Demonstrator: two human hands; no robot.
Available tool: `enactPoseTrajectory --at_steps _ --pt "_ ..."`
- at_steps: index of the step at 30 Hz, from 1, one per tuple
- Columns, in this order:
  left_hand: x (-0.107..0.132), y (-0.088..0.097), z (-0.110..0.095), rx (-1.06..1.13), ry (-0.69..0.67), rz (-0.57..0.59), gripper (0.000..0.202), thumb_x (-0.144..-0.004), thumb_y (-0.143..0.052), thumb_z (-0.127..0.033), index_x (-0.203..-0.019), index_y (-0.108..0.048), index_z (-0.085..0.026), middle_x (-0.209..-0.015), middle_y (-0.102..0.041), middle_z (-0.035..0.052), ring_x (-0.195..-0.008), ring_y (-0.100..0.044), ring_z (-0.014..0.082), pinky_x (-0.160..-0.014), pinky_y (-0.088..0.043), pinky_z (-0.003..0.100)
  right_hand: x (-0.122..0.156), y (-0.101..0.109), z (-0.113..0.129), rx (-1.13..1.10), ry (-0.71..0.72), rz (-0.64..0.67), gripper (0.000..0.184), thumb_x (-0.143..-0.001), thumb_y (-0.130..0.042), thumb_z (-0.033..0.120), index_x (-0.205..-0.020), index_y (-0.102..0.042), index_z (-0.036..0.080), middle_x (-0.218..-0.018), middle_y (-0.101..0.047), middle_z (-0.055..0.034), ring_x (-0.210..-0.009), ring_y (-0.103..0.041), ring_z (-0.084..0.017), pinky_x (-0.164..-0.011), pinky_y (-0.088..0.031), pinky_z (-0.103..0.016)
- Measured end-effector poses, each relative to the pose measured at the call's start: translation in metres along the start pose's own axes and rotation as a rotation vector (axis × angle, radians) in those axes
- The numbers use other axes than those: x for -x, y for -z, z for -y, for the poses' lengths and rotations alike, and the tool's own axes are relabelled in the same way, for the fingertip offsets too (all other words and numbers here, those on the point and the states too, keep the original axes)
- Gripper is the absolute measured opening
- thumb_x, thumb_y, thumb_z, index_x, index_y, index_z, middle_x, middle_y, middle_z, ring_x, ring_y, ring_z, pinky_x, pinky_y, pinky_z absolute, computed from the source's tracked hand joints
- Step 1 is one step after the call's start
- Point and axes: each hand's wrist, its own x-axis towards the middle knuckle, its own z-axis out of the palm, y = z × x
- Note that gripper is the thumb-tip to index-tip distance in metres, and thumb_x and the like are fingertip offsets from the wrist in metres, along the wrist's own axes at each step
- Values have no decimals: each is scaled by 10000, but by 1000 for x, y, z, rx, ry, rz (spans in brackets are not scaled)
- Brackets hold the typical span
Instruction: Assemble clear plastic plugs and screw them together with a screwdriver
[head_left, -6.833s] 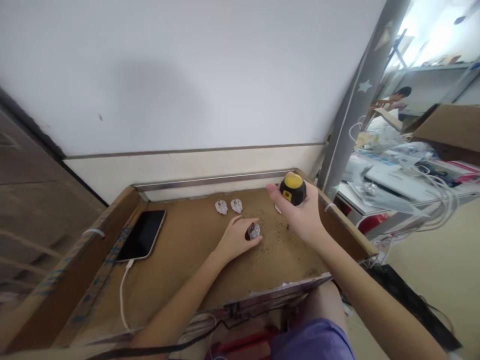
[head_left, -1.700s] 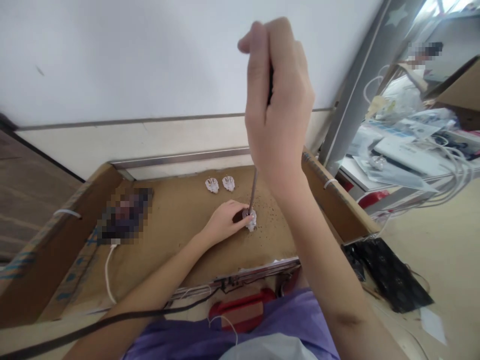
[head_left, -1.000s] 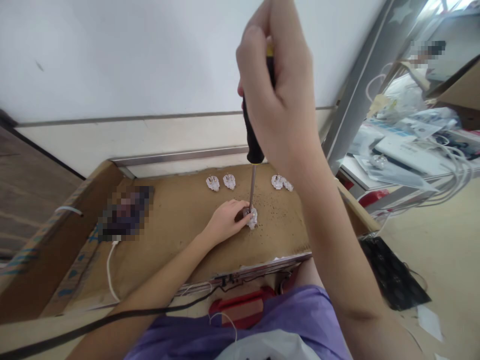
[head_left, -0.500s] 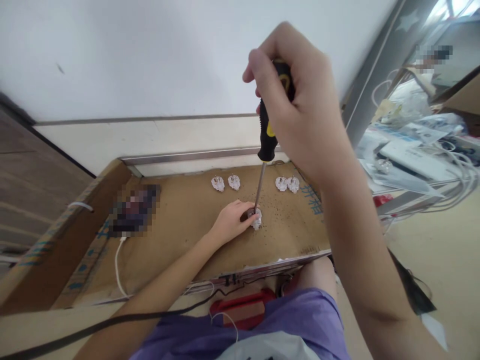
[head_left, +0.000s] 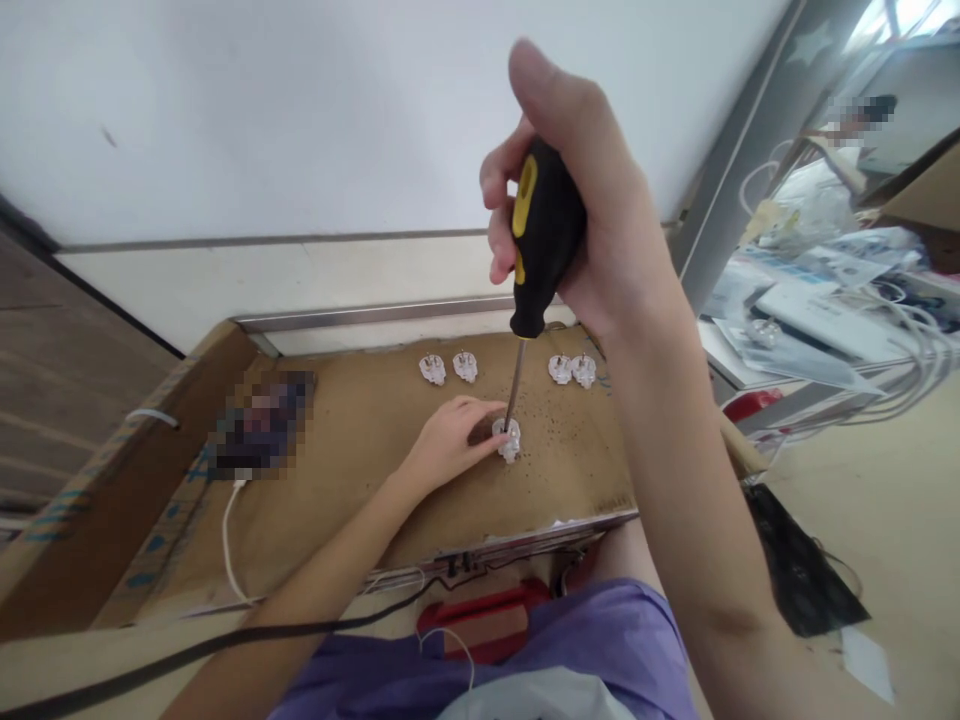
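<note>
Brown cardboard tray (head_left: pixel 360 480) at mid-scene. Right hand (head_left: pixel 607 240) clenched round black-and-yellow screwdriver (head_left: pixel 541 240), shaft nearly upright. Left hand (head_left: pixel 446 445) pinching clear plug (head_left: pixel 508 438) at tray centre, under the screwdriver tip. Four spare plugs (head_left: pixel 433 369) along far edge.

From where I stand I count five clear plug pieces (head_left: pixel 465 366) on the one cardboard tray (head_left: pixel 352 420): a far left pair (head_left: pixel 433 369), a far right pair (head_left: pixel 583 371) and a single near plug piece (head_left: pixel 508 438). There is one black-and-yellow screwdriver (head_left: pixel 541 230). Two hands show, the left hand (head_left: pixel 450 450) and the right hand (head_left: pixel 607 240). At the left lies one blurred slab, probably a phone (head_left: pixel 259 435), with one white cable (head_left: pixel 225 540).
</note>
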Motion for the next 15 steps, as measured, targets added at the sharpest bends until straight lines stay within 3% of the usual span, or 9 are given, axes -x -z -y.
enactPoseTrajectory --at_steps 2,5,8,11,15 --pt "13 26 14 -174 74 -96 372 -843 -500 -469 -1136 -564 -248 -1195 -599 38 -1124 -502 214 -990 -369 372 1 -5 -3 33 0 -82 374 -795 -556 467 -651 -382 169 -634 -417 36 -449 -437 -56 -409 -361 -215" --pt "46 73 46 -519 341 -241 459 -834 -438 -521 -1139 -562 -200 -1273 -534 91 -1181 -458 268 -1019 -328 420 5 -10 -4 39 40 -194 403 -831 -496 489 -641 -337 172 -576 -342 40 -412 -370 -52 -376 -252 -212" --pt "80 108 79 -749 596 -287 601 -786 -400 -581 -1166 -539 -137 -1297 -498 146 -1195 -437 315 -993 -351 430 8 -13 -4 48 66 -177 364 -878 -433 441 -659 -322 171 -583 -345 46 -422 -370 -46 -391 -228 -207" --pt "102 120 93 -838 727 -159 653 -766 -375 -585 -1208 -488 -118 -1286 -508 160 -1157 -466 324 -941 -399 418 7 -15 -7 18 90 -92 298 -920 -338 371 -698 -333 172 -601 -373 54 -420 -370 -33 -380 -216 -197" --pt "115 116 84 -836 807 -94 666 -776 -301 -622 -1176 -481 -121 -1204 -559 158 -1062 -520 334 -857 -447 414 3 -12 -14 -8 165 -2 252 -900 -355 352 -720 -355 176 -624 -406 55 -428 -396 -31 -360 -232 -201"
